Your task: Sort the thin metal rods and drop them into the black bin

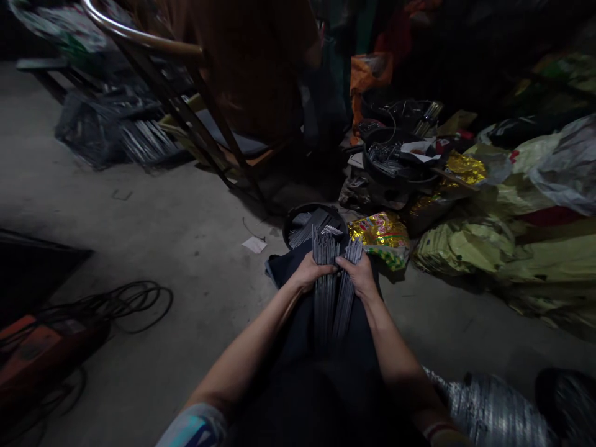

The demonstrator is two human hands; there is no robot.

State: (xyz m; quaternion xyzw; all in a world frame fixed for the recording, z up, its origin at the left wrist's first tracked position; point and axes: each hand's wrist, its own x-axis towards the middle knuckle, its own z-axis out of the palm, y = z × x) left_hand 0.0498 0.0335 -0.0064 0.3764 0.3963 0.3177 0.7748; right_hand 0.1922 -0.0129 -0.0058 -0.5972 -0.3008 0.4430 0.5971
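Observation:
Over my lap, my left hand [308, 273] is closed around a bundle of thin grey metal rods [325, 298], its thumb laid across them. My right hand [361, 276] grips a second, narrower bundle of the same rods [345, 301], thumb toward the left bundle. The two bundles stand side by side, lower ends near the dark cloth [298, 335] on my legs and upper ends above my hands. Just beyond them, a round black basin [287, 226] holds flat grey pieces, partly hidden by the bundles.
A gold printed packet [382, 233] lies right of the basin. Behind it a black pan [372, 162] holds metal bits. A person [251, 68] sits ahead on a metal-framed chair [186, 49]. Yellowish sacks [512, 248] are piled at right; black cable [144, 304] coils on the left floor.

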